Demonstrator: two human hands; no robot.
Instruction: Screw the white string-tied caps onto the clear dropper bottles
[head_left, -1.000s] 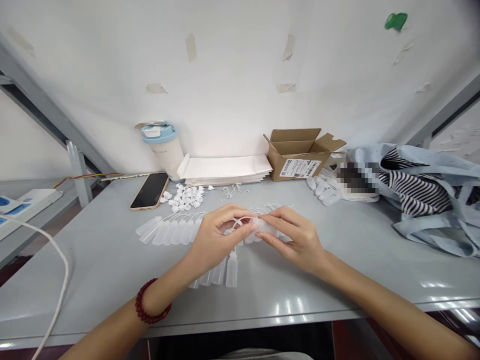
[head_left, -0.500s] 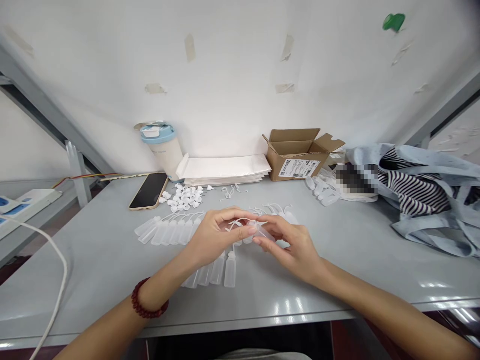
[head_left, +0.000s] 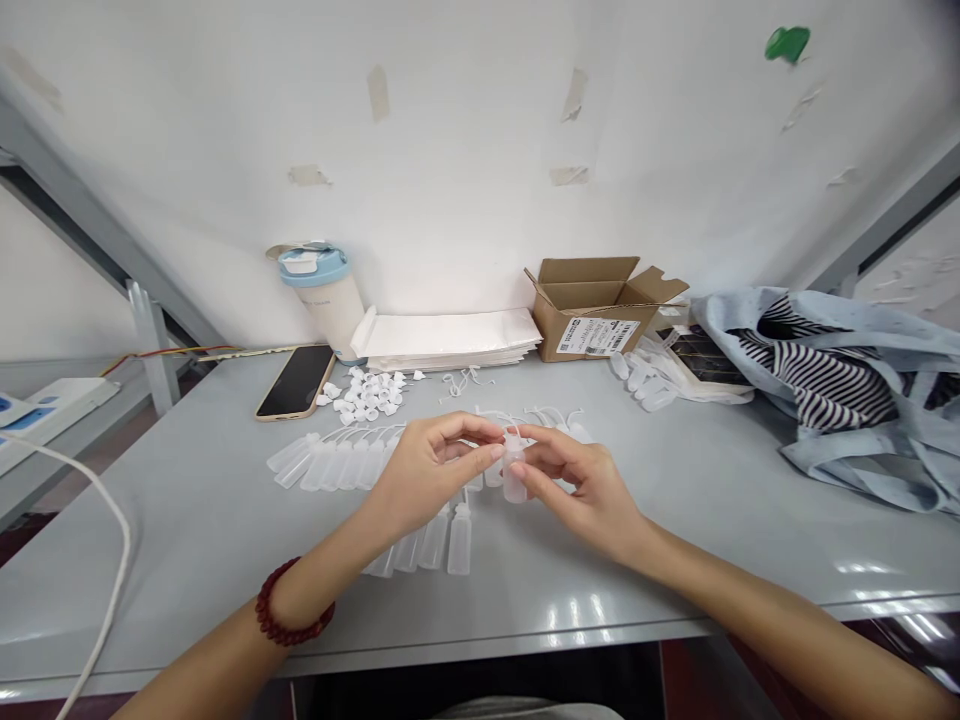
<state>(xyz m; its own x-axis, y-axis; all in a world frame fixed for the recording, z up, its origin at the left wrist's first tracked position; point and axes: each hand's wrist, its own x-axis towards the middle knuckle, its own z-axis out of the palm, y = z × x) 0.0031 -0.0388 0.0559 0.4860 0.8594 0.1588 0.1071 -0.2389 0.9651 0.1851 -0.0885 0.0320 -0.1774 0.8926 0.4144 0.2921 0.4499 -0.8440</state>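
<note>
Both my forearms come in from the near edge of the table and meet at its middle, wrists raised a little off the surface. My left hand is turned palm-in, thumb and forefinger curved into a ring and closed on the top of one small bottle; the other fingers are curled loosely under. My right hand faces it from 3 o'clock, fingers bent and pinching the bottle's body from that side. The bottle stands upright between the two hands, just above the table, clear plastic with a pale top. Whether its cap is fully seated I cannot tell.

One red bead bracelet sits on my left wrist.

Counting outward from the hands: at 9 o'clock lies one row of bottles side by side — about seven, though they blur together. At 6 o'clock, partly under my left hand, a second row shows four. At 11 o'clock is a heap of white caps, too many and too small to count, and past it one phone lying face up and one cup with a blue lid. At 12 o'clock is one stack of white envelopes; at 1 o'clock one open cardboard box with a few more loose bottles beside it — and at 2 o'clock one blue cloth bag.
</note>
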